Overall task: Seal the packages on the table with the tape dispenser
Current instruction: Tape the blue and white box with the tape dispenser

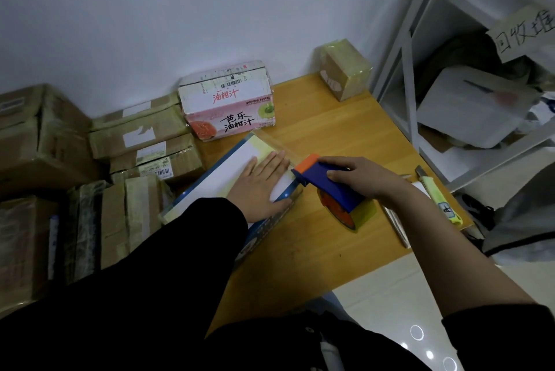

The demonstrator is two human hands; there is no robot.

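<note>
The flat package [222, 175], blue-sided with a white top, is laid slantwise on the wooden table [315, 250], towards its left side. A yellowish band of tape is seen along the far part of the top face.

The package is pinned by the left hand [261, 181], which is laid flat with fingers straight and together. This is judged to be done so that the package is kept from sliding and the flap is held down while tape is drawn.

The tape dispenser [330, 187] is held at the package's right edge, its orange end just beside the left fingertips, so that the tape can be run across the face or cut at the edge. It is gripped from above by the right hand [360, 178], fingers curled over the blue body. Whether the roll rests on the table cannot be told.

Farther out, a juice carton [228, 103] is stood just beyond the package, and a small taped box [345, 70] at the far right corner. A utility knife [435, 193] is kept near the right edge, within reach. Cardboard boxes [144, 136] are piled to the left, and a white shelf unit [408, 70] stands to the right.
</note>
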